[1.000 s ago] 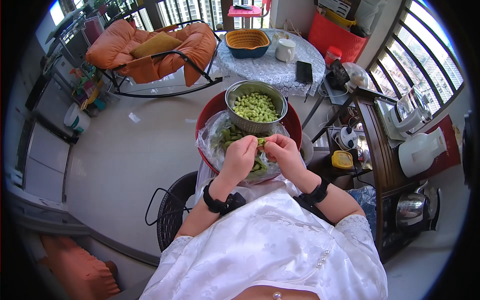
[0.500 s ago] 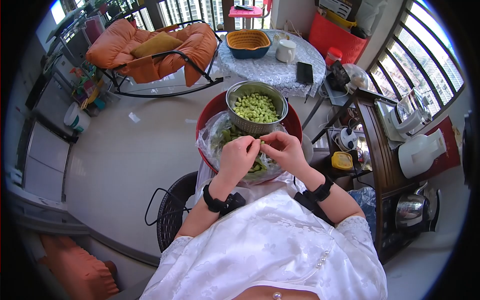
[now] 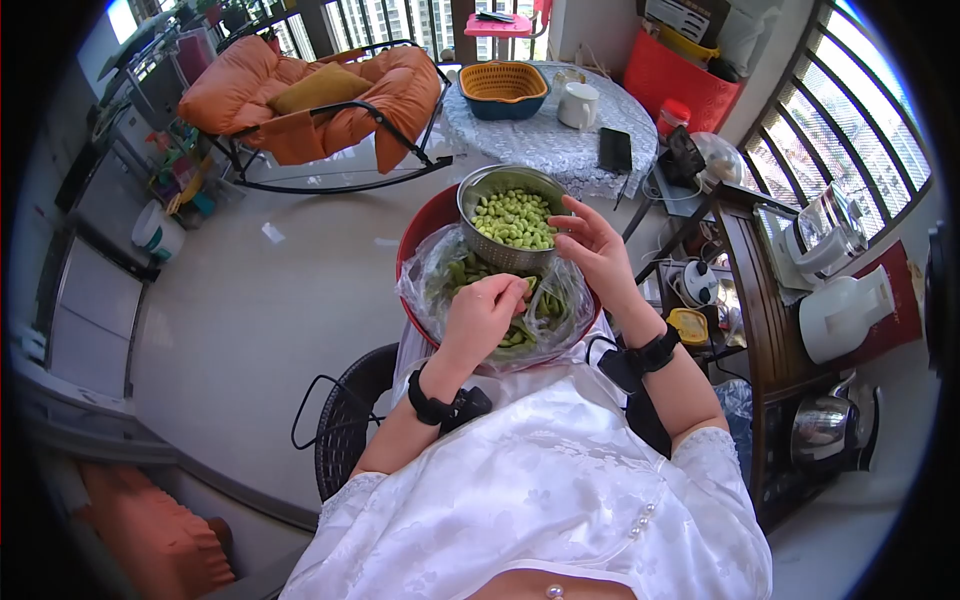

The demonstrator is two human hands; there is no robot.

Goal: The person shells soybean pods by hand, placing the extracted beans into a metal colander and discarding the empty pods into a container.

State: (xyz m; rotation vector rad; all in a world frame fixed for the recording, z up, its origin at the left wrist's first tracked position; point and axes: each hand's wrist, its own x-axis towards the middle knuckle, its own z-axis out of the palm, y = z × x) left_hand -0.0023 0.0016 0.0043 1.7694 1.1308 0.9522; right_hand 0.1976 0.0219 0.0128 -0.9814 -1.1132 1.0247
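My left hand (image 3: 484, 316) is closed in a pinch on a green bean pod (image 3: 531, 285), above the clear plastic bag (image 3: 415, 275) of pods. Beside the right rim of a metal colander (image 3: 508, 253), my right hand (image 3: 597, 252) is open with its fingers apart. Shelled green beans (image 3: 512, 219) fill much of the colander. Both the colander and the bag rest in a red basin (image 3: 410, 236) at my lap. Several more pods (image 3: 517, 340) lie inside the bag, partly covered by my left hand.
Ahead stands a round table (image 3: 470, 135) with a yellow-and-blue basket (image 3: 503, 90), a white mug (image 3: 578, 105) and a black phone (image 3: 615, 151). To the right, a dark wooden shelf (image 3: 750, 290) holds a white kettle (image 3: 845, 314). An orange rocking chair (image 3: 225, 90) is at left.
My right hand has left the pinch beside my left hand and moved up and right to the colander's rim, its fingers opening. My left hand stays over the bag.
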